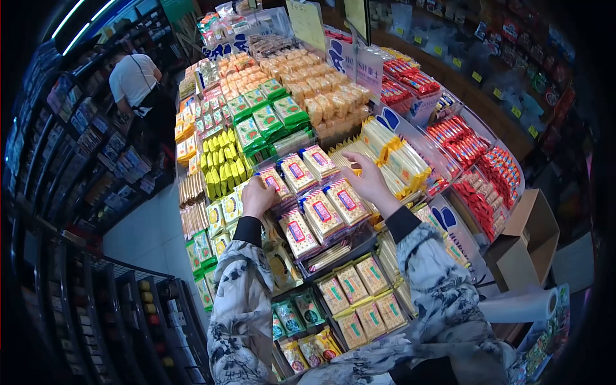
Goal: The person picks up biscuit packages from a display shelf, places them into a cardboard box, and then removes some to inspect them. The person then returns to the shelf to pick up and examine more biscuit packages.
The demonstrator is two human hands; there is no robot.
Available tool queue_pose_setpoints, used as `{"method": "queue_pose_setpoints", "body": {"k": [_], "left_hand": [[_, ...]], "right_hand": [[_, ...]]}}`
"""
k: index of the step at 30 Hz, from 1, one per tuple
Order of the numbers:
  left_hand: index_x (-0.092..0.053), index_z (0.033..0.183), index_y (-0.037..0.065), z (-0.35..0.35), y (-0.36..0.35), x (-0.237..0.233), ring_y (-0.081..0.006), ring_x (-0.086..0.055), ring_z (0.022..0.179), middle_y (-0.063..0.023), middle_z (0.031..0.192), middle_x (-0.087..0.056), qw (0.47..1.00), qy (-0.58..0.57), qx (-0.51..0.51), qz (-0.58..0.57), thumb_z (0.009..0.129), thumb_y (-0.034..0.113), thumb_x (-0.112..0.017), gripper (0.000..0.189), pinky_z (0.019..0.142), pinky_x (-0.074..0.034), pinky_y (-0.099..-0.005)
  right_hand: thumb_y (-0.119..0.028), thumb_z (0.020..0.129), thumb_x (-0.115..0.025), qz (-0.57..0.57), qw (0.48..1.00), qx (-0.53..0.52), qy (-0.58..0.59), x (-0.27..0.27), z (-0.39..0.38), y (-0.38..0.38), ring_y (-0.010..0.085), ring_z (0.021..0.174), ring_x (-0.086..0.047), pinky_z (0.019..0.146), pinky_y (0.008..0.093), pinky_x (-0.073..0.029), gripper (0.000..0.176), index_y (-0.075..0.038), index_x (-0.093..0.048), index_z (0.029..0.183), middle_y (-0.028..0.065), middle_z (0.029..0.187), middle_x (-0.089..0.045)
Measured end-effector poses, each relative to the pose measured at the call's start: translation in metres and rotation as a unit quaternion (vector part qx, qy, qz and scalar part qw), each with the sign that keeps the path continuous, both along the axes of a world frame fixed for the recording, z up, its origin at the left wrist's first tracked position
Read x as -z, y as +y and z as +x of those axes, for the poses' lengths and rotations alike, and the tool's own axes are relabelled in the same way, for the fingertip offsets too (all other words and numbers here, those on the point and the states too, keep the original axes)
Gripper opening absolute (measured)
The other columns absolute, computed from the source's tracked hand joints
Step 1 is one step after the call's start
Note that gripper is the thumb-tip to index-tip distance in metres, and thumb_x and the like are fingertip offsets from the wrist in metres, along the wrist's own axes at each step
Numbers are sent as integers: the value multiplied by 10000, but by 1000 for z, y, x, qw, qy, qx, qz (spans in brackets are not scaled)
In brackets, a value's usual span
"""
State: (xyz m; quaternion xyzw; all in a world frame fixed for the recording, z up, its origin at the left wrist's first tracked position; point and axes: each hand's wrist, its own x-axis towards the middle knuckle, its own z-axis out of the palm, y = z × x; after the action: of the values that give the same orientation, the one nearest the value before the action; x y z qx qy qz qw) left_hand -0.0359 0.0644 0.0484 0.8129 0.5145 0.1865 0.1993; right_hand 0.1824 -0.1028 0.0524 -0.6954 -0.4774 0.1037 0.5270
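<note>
Reaching with the left hand (256,197) to a square, cream-coloured packet with a red-and-blue label (274,185), curling the fingers against its left side; cannot tell whether clenching it. Holding the right hand (369,183) just beside the right side of the same group, with fingers bent but released, thumb and forefinger parting.

Displaying matching packets (321,210) in rows between both hands, in a clear-fronted plastic bin (335,242). Holding beige packets with green labels (360,296) below, in a dark-edged tray (327,319). Stacking green-and-white packets (266,120) beyond, with small bright-yellow packets (224,160) lying to the left and long, yellow-ended packets (394,156) to the right. Filling a clear plastic bin (449,183) farther right with red-wrapped packets (459,138). Standing open at the right, near the display: a brown cardboard box (536,224).
</note>
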Motion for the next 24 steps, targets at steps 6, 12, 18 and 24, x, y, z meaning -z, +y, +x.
{"method": "queue_pose_setpoints", "body": {"k": [6, 12, 18, 24], "left_hand": [[-561, 954, -40, 1, 2, 5, -396, -589, 910, -255, 930, -618, 1000, -2, 4, -3, 729, 273, -640, 394, 817, -456, -440], [-552, 977, -42, 1, 1, 7, -401, -587, 918, -266, 947, -614, 1000, -13, 7, -10, 741, 263, -609, 390, 823, -453, -442], [-502, 1045, -83, 5, -4, 7, -425, -593, 914, -305, 938, -605, 1000, -17, 8, -24, 770, 219, -580, 416, 830, -455, -454], [-498, 1085, -51, 8, -6, 10, -400, -574, 970, -271, 1011, -596, 1000, -9, -10, -28, 778, 263, -596, 450, 849, -442, -428]], "right_hand": [[-345, 839, -559, -142, 987, -42, 56, 21, 31, 61, 308, 1179, -467, 980, 354, -368, 582, -30, -414, 1306, 208, 1285, -469], [-281, 856, -529, -238, 966, -62, 74, 24, 24, 92, 318, 1225, -423, 1013, 325, -327, 600, 68, -356, 1312, 233, 1324, -426], [-165, 833, -508, -173, 966, -139, 135, 32, 14, 96, 283, 1151, -491, 961, 326, -368, 505, 20, -408, 1291, 203, 1235, -516], [-159, 827, -506, -187, 971, -120, 90, 19, 3, 89, 286, 1150, -495, 960, 333, -372, 515, 1, -399, 1305, 194, 1237, -521]]}}
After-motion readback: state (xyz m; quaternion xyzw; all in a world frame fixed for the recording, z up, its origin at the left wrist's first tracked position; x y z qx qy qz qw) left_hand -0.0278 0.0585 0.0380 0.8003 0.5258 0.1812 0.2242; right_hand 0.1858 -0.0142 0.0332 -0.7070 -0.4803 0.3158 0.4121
